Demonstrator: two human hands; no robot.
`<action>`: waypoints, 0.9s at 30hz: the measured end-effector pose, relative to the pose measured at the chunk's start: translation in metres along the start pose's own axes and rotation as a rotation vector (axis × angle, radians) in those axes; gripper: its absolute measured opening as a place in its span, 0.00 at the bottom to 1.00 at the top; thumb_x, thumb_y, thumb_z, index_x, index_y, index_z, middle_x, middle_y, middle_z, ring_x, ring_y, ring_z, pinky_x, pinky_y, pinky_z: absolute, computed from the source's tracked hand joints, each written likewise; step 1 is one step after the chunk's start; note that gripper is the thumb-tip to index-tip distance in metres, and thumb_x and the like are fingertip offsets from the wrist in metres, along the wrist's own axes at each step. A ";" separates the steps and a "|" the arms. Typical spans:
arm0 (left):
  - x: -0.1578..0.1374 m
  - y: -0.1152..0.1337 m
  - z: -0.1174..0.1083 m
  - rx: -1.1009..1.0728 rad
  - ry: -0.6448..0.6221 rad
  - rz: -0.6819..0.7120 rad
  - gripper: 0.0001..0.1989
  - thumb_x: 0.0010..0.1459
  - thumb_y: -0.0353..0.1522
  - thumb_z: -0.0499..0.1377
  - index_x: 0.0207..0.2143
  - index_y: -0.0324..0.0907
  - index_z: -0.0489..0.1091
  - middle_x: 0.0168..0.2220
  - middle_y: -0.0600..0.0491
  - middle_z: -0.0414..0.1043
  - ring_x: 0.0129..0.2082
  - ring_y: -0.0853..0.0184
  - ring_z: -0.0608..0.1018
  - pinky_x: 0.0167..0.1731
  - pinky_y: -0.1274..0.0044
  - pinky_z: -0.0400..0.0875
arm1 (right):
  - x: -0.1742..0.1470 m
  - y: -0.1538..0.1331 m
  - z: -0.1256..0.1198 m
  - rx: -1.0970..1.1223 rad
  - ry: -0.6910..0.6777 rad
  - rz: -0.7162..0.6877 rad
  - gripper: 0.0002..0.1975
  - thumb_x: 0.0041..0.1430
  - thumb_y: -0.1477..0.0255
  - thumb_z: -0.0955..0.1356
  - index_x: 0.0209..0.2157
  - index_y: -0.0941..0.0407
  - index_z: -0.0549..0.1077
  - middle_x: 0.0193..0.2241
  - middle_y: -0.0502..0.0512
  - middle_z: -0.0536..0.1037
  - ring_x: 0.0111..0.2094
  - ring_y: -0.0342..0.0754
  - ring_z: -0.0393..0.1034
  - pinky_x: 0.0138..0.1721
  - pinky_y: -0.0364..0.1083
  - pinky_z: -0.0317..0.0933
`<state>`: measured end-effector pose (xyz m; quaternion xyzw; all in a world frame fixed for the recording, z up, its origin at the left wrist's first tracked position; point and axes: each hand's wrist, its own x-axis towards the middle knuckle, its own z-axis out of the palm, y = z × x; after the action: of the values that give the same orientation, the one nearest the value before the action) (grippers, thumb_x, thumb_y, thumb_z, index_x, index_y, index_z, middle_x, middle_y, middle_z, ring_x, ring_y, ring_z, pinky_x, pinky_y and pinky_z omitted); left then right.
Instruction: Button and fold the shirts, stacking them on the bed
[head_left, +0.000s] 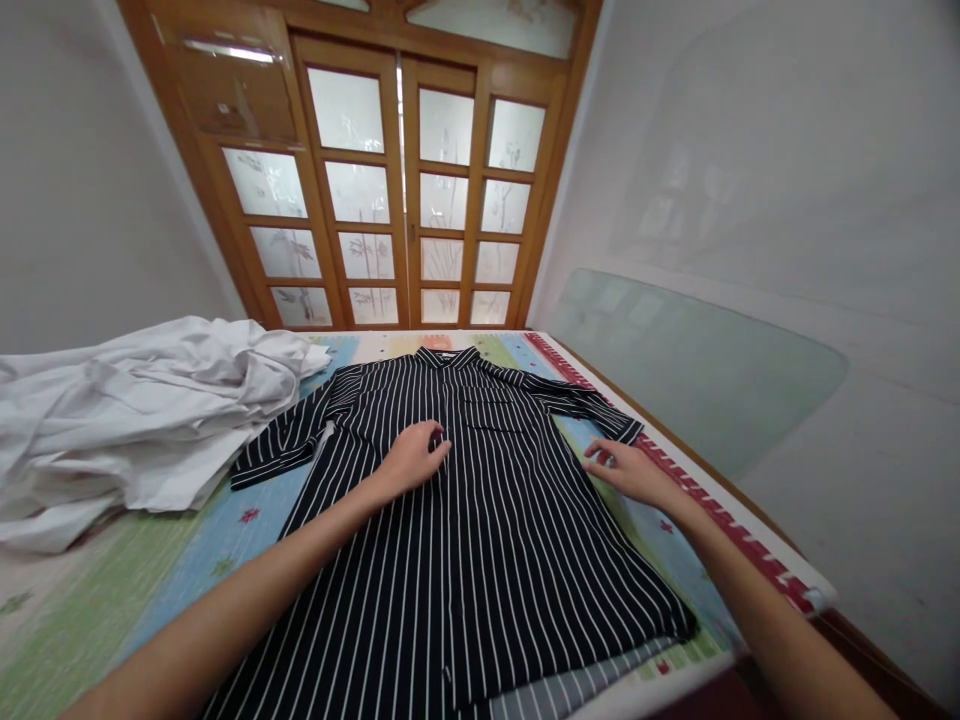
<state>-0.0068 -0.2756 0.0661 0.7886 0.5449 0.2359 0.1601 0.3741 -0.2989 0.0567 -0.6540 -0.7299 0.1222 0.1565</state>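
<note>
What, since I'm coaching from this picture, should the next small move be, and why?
Perhaps let the right hand take a light grip on the side edge of the striped shirt, just below the sleeve. That hand is half curled right beside this edge and appears to hold nothing, while the shirt lies spread front up and the left hand is over its middle.

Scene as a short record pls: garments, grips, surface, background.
background: wood-framed glass doors
surface: multicolored patterned covering
garment: black-and-white striped shirt, spread flat, collar toward doors
left grip: thumb and fingers parted, over shirt front, contact unclear
right grip: parted, beside shirt's edge, near one sleeve
other: crumpled white cloth, left
</note>
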 end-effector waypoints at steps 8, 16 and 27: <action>0.085 -0.017 0.020 0.053 0.022 -0.234 0.17 0.60 0.35 0.58 0.49 0.34 0.69 0.37 0.44 0.78 0.43 0.57 0.78 0.45 0.70 0.69 | 0.080 0.012 0.011 -0.170 0.139 0.083 0.16 0.57 0.75 0.66 0.47 0.60 0.75 0.42 0.60 0.80 0.44 0.52 0.74 0.47 0.46 0.63; 0.101 -0.012 0.034 -0.010 0.058 -0.214 0.16 0.56 0.25 0.57 0.48 0.36 0.71 0.34 0.49 0.78 0.37 0.64 0.78 0.41 0.75 0.69 | 0.102 0.011 0.026 -0.283 0.167 0.083 0.24 0.61 0.73 0.63 0.58 0.61 0.70 0.50 0.64 0.78 0.52 0.56 0.71 0.54 0.49 0.60; 0.096 -0.034 0.029 0.015 0.081 -0.145 0.13 0.56 0.25 0.54 0.39 0.39 0.78 0.35 0.49 0.78 0.38 0.62 0.78 0.44 0.71 0.71 | 0.106 0.031 0.029 -0.347 0.163 0.177 0.24 0.63 0.68 0.61 0.58 0.60 0.70 0.52 0.65 0.77 0.54 0.60 0.70 0.55 0.54 0.60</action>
<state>0.0110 -0.1736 0.0439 0.7380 0.6083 0.2514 0.1485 0.3810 -0.1889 0.0257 -0.7405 -0.6647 -0.0451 0.0887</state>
